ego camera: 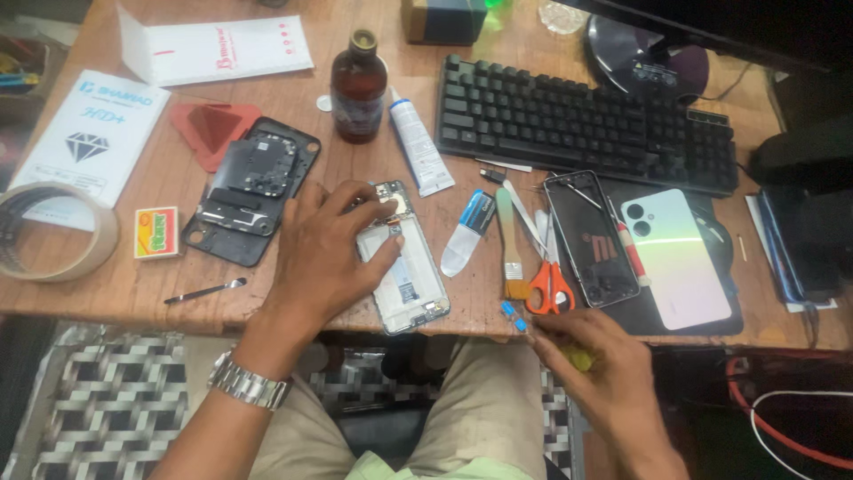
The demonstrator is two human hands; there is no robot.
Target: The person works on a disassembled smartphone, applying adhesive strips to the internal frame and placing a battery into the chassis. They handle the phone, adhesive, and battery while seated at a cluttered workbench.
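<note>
Along the near edge of the wooden desk (133, 293), largest first: black keyboard (577, 124) lies well beyond the opened phone (404, 267); a removed back cover (253, 191) sits just left of that phone, orange-handled scissors (549, 284) to its right. Left hand (324, 258) presses flat on the phone's left side, fingers curled over its top, steadying it. Right hand (591, 373), below and right of the phone, pinches a small blue-tipped tool (514, 317) (grip partly hidden). Judged step: disassembly of internals; next move would need the tip brought precisely onto the board.
</note>
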